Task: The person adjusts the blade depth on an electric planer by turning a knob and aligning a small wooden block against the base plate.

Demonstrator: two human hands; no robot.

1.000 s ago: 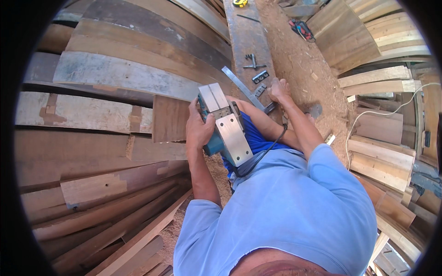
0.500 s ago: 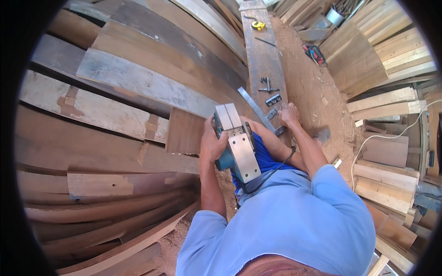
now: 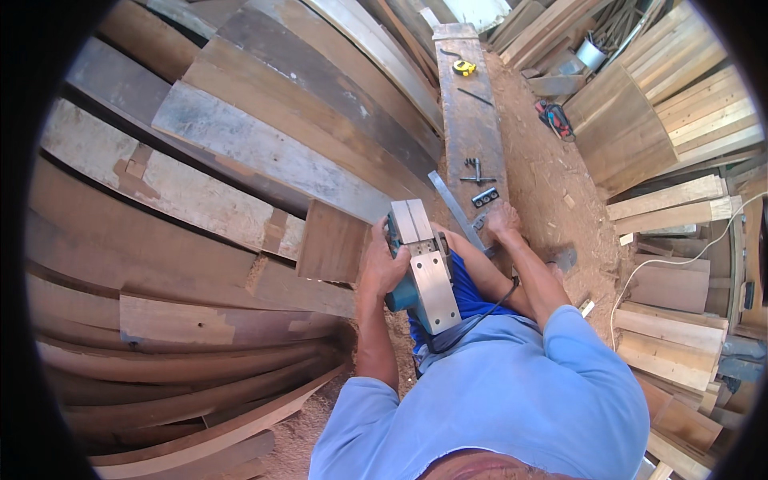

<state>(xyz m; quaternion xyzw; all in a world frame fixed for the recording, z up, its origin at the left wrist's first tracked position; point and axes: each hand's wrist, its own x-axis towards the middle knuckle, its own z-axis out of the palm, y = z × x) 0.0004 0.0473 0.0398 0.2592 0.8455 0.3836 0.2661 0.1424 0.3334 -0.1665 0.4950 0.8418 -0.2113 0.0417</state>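
An electric hand planer (image 3: 432,280) rests upside down over my lap, its two-part metal sole facing up. My left hand (image 3: 382,260) grips it from the left side, thumb near the sole. On the plank bench my right hand (image 3: 504,220) has its fingers curled down at a small metal piece (image 3: 481,221), which they partly cover. Beside it lies a metal square (image 3: 453,202), its blade slanting across the bench edge. Just beyond are a dark block with round holes (image 3: 485,198), a T-handled wrench (image 3: 478,173) and some small screws (image 3: 470,162).
Farther along the bench (image 3: 472,128) lie a yellow tape measure (image 3: 464,68) and a thin dark rod (image 3: 475,97). Wide boards (image 3: 264,136) fill the left side. A red and black tool (image 3: 554,120) sits on the sawdust-covered floor. Stacked timber (image 3: 668,332) and a white cord (image 3: 636,268) are at right.
The whole view has shifted, so the bench and planer sit lower and farther right. My right hand's fingers now cover more of the small metal piece. My left hand keeps its grip.
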